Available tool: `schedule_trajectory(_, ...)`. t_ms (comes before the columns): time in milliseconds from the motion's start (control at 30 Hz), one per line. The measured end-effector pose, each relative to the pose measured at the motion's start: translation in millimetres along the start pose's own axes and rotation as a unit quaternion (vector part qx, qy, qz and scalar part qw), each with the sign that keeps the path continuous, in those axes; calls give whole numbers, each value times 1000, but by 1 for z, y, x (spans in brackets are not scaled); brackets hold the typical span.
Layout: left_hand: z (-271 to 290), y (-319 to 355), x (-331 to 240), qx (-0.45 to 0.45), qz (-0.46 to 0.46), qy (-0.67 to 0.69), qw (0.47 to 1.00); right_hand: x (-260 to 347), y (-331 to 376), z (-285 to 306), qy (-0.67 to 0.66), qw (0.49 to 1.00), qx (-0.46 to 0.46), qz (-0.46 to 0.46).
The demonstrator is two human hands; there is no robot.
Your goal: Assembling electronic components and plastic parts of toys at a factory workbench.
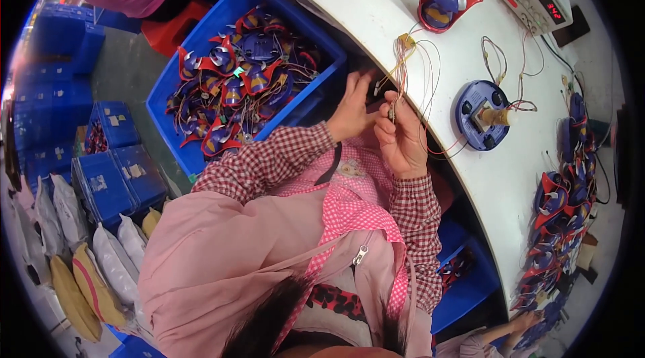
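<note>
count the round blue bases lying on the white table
1. The round blue base lies right of the right hand, wires trailing; others may hide in the pile at the table's right end.

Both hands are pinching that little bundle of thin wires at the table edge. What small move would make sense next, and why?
Probably draw the small part at the wire ends a little toward the body, to take up slack. The right hand pinches it, the left hand steadies the wires beside it, and they run up in loose loops over the white table to a small yellow piece.

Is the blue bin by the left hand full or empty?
Nearly full: the blue bin holds a heap of red-and-blue toy parts with loose wires, close to its rim.
</note>
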State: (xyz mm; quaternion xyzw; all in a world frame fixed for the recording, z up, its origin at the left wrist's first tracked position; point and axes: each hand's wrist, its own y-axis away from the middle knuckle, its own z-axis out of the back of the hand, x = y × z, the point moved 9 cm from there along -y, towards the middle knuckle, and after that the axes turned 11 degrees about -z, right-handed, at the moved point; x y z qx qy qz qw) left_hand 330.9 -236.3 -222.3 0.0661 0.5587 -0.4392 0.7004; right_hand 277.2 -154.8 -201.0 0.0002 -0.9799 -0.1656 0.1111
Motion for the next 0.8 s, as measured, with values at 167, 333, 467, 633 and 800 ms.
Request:
schedule_trajectory(167,-6,-5,14,28,2,13,1000,-8,13,7,175,972,-155,24)
schedule_trajectory(333,9,9,24,55,160,182,969,-3,63,-59,781,591,-179,95)
schedule_trajectory(467,23,-4,5,34,51,164,985,65,51,-143,775,487,-256,311)
schedule_trajectory(633,11,-1,10,28,165,334,928,97,0,-121,842,333,-247,345)
schedule_trajectory(800,2,4,4,57,248,452,855,82,-7,-100,851,302,-276,330)
